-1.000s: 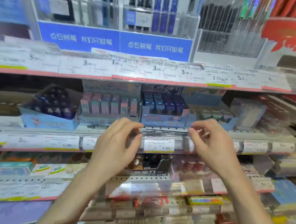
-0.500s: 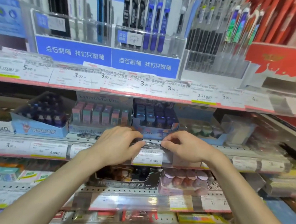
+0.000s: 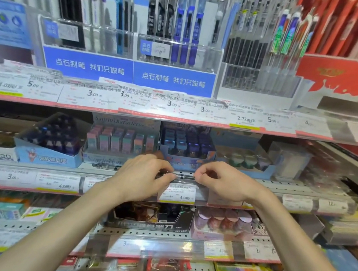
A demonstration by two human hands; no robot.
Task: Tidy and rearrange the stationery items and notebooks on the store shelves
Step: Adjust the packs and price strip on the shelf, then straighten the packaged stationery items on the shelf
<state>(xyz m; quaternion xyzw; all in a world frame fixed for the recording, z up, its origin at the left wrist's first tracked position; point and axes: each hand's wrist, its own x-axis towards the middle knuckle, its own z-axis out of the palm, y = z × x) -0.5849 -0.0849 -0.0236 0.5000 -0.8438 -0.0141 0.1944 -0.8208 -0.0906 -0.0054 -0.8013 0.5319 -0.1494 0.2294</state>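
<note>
While both my hands met at the shelf's front edge, they pinched one pen.
My left hand (image 3: 145,173) and right hand (image 3: 219,179) each had fingers closed on the pen (image 3: 183,176), above a price tag (image 3: 177,193).

Blue pen-display panels (image 3: 129,71): "点石制笔 我们只做笔". Upper shelf tags (image 3: 172,105): 5.00, 3.00, 2.72. Middle tag (image 3: 177,193): 4.00.

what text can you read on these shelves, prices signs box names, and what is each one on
"点石制笔 我们只做笔": left blue sign and right blue sign under the pen racks.
"5.00", "3.00", "2.72元/支": top shelf price strip.
"Sanrio characters": pastel display box.
"3.00", "4.00元/": middle shelf price strip.
The small print on every tag is too blurred to read.
</note>
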